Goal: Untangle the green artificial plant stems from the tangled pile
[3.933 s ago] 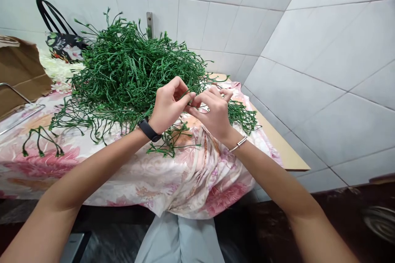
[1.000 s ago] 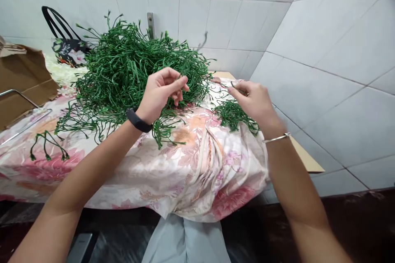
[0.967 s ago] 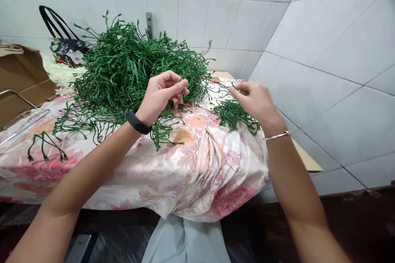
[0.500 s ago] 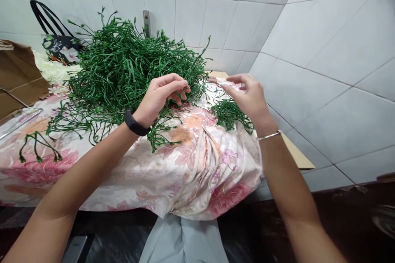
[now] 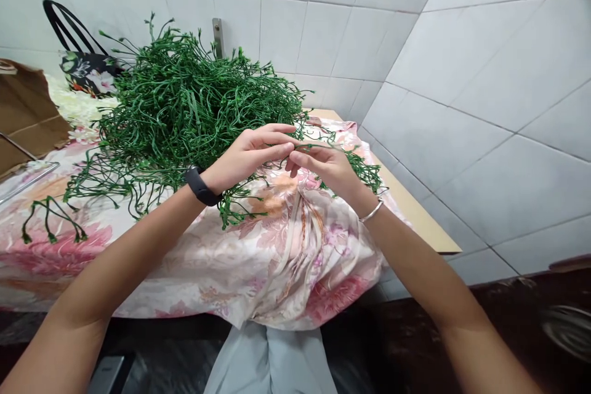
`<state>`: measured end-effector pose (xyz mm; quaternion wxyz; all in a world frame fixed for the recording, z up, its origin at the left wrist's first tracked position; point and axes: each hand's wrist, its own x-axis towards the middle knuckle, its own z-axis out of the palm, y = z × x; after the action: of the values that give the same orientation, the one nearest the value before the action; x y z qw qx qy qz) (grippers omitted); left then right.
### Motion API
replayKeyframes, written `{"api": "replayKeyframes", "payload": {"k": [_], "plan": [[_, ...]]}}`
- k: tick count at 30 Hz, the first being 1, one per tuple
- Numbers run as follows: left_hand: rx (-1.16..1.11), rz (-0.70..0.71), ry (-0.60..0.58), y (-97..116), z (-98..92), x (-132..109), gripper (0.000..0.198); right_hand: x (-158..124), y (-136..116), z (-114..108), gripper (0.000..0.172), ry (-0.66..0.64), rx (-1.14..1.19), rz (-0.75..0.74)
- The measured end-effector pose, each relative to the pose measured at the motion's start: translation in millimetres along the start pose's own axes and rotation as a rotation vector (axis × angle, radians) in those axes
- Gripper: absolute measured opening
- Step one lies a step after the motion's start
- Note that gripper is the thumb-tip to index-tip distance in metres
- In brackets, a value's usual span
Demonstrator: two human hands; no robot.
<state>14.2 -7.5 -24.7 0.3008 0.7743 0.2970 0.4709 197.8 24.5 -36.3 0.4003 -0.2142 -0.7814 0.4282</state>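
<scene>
One thin green stem [image 5: 318,146] lies between your hands, above the cloth and in front of the big heap, its visible length running from your left fingertips across the fingers of your right hand. Your left hand [image 5: 253,151] has thumb and forefinger brought together on the stem's near end; how firmly they press cannot be told. Your right hand [image 5: 333,167] sits under and behind the stem, fingers stretched toward the left, thumb tip close to the left thumb; whether these fingers grip anything cannot be told. You wear a black wristband [image 5: 202,186] on the left and a bracelet [image 5: 372,211] on the right.

Just behind your left hand: a large tangled heap of green stems [image 5: 189,104], piled on the floral cloth [image 5: 258,258]. A smaller pile [image 5: 368,169] lies beyond your right wrist, partly covered by it. A loose cluster [image 5: 237,203] lies near your left wrist, and a branched sprig [image 5: 53,218] sits apart at the front left.

Containers, to your left: a black flower-printed bag [image 5: 90,71] stands against the tiled wall [image 5: 323,37], handles up, contents hidden. Nearer, a brown cardboard piece [image 5: 28,117], cut off by the view's edge; whether it is a box, and what it holds, cannot be told. Pale flowers [image 5: 76,103] lie between the two.
</scene>
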Motion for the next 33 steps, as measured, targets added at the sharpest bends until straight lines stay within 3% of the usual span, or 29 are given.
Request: {"api": "replayKeyframes", "payload": {"k": [3, 9, 14, 18, 24, 30, 33], "plan": [[-0.023, 0.005, -0.025, -0.2, 1.5, 0.6, 0.024, 0.4, 2.0, 2.3, 0.017, 0.060, 0.061, -0.066], [-0.137, -0.094, 0.085, 3.8, -6.4, 2.3, 0.034, 2.2, 1.2, -7.3, 0.021, 0.265, 0.021, -0.164], [-0.007, -0.178, -0.069, 7.3, -15.3, 1.1, 0.028, 2.8, -3.3, -18.6, 0.025, 0.359, 0.064, -0.073], [-0.006, -0.217, -0.225, 6.6, -10.6, -0.8, 0.030, 1.4, -6.1, -21.9, 0.031, 0.343, 0.060, -0.015], [-0.032, -0.195, -0.350, 8.3, 7.1, -2.9, 0.032, -0.1, -2.9, -19.5, 0.033, 0.245, 0.091, -0.043], [0.031, -0.099, -0.424, 9.5, 18.4, -6.8, 0.037, 0.2, -2.6, -21.0, 0.031, 0.279, 0.079, -0.022], [0.038, -0.043, -0.404, 8.7, 20.6, -8.3, 0.030, 0.5, -3.5, -21.9, 0.030, 0.295, 0.049, -0.012]]}}
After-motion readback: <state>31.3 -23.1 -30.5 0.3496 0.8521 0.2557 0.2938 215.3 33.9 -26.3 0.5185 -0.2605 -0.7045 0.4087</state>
